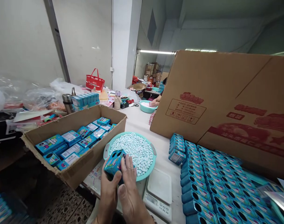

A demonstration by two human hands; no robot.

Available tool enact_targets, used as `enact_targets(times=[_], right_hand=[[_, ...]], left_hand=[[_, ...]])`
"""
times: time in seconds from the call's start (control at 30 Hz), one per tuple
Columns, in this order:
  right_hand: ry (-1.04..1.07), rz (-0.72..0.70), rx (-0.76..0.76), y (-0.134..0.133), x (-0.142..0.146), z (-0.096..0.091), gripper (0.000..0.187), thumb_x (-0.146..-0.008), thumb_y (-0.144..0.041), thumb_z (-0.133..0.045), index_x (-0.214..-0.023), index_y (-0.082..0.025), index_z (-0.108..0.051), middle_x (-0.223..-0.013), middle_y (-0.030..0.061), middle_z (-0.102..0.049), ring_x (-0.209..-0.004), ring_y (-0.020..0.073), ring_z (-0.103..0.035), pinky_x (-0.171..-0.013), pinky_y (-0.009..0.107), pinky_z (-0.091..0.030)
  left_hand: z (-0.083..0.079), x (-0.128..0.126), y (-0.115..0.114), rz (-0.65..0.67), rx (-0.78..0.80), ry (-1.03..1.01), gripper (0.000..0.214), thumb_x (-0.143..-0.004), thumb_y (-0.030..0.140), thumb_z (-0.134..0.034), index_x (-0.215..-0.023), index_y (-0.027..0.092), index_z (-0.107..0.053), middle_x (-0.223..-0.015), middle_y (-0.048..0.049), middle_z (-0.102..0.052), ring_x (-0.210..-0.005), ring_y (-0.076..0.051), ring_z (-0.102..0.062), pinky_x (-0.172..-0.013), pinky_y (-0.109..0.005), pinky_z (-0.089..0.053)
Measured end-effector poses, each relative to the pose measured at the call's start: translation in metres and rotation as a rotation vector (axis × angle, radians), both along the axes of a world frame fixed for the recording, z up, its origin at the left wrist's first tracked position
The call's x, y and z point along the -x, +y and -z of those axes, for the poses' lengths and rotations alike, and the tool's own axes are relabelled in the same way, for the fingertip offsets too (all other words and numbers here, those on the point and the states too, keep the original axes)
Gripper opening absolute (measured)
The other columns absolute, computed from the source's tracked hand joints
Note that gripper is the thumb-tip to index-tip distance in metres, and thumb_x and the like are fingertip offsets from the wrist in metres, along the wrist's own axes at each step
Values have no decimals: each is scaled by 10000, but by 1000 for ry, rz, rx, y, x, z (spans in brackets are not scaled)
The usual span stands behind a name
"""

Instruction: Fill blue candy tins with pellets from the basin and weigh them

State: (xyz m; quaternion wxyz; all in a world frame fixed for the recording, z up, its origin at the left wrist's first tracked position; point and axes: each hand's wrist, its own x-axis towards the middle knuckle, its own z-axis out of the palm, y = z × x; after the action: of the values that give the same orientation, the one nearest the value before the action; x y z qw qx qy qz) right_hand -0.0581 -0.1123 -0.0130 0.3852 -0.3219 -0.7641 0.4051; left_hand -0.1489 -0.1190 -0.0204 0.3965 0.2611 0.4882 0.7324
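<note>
The blue box (114, 162) was tilted above the basin (154, 160) of pale pellets (132, 143). My left hand (108, 183) had its grip closed around it; my right hand (130, 179) lay against its side, fingers extended. I judged it light, stiff but easily dented, best held by its side panels.

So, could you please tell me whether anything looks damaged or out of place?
The open carton at left has a ragged, torn-looking rim, and the blue boxes inside lie jumbled, unlike the neat rows of boxes at right.
</note>
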Motion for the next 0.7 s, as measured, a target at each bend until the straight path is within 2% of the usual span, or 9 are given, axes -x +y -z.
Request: enact_targets(times=[0.1, 0.2, 0.23, 0.27, 0.37, 0.47, 0.53, 0.6, 0.7], right_hand=[[192, -69, 179, 6, 1, -4, 650, -910, -534, -460, -1492, -327, -256, -1598, -15, -145, -1476, 263, -53, -1194, 493, 17], [317, -58, 326, 55, -9, -7, 519, -914, -497, -491, -1398, -311, -460, -1493, 25, -422, -1395, 251, -350, -1166, 442, -228], [325, -19, 313, 82, -12, -7, 472, -916, -506, -478, -1333, -293, -539, -1377, 57, -551, -1296, 266, -474, -1103, 455, -330], [284, 30, 239, 112, -16, -5, 426, -906, -498, -499, -1249, -272, -611, -1283, 73, -613, -1218, 269, -529, -1060, 448, -372], [58, 164, -16, 201, -18, 8, 319, -824, -480, -615, -1025, -255, -720, -1083, 76, -660, -1115, 263, -536, -1043, 421, -349], [-60, 102, -29, 258, -12, 29, 297, -770, -456, -671, -972, -251, -743, -955, 64, -655, -1036, 245, -551, -997, 387, -371], [-63, 65, 1, 273, -8, 43, 291, -731, -441, -711, -942, -247, -755, -908, 58, -655, -983, 233, -569, -970, 368, -383], [-51, 46, 32, 277, -6, 55, 293, -709, -438, -730, -931, -249, -761, -926, 58, -662, -978, 229, -572, -972, 355, -375], [-17, 40, 105, 276, -7, 65, 302, -679, -456, -749, -906, -257, -767, -950, 54, -680, -985, 241, -575, -990, 360, -358]], left_hand=[[5, 22, 17, -82, 57, 107, 759, -647, 438, -795, -1288, 189, -472, -1203, -108, -624, -1096, -295, -615, -968, -427, -482], [8, 58, 38, -127, 137, 219, 701, -638, 430, -782, -1216, 157, -496, -1092, -94, -651, -981, -267, -648, -895, -419, -511], [6, 70, 44, -118, 168, 303, 683, -643, 433, -766, -1205, 155, -494, -1076, -91, -649, -970, -266, -648, -883, -419, -513], [1, 80, 50, -92, 200, 430, 669, -648, 426, -748, -1203, 159, -487, -1074, -90, -643, -976, -271, -643, -883, -422, -509], [-21, 94, 73, 14, 319, 1002, 629, -653, 364, -697, -1211, 185, -466, -1119, -99, -619, -1045, -302, -610, -907, -430, -478], [-37, 85, 109, 247, 468, 1512, 518, -682, 345, -614, -1153, 161, -503, -1151, -162, -601, -1060, -356, -602, -841, -444, -488], [-39, 75, 137, 409, 544, 1687, 489, -646, 337, -628, -1083, 135, -546, -1131, -201, -608, -1019, -383, -619, -796, -451, -499], [-35, 68, 161, 529, 570, 1746, 537, -542, 305, -707, -1033, 127, -581, -1104, -210, -627, -980, -392, -636, -789, -447, -505], [-25, 64, 182, 642, 585, 1783, 635, -386, 224, -780, -991, 138, -606, -1098, -195, -642, -972, -392, -642, -808, -434, -507]])
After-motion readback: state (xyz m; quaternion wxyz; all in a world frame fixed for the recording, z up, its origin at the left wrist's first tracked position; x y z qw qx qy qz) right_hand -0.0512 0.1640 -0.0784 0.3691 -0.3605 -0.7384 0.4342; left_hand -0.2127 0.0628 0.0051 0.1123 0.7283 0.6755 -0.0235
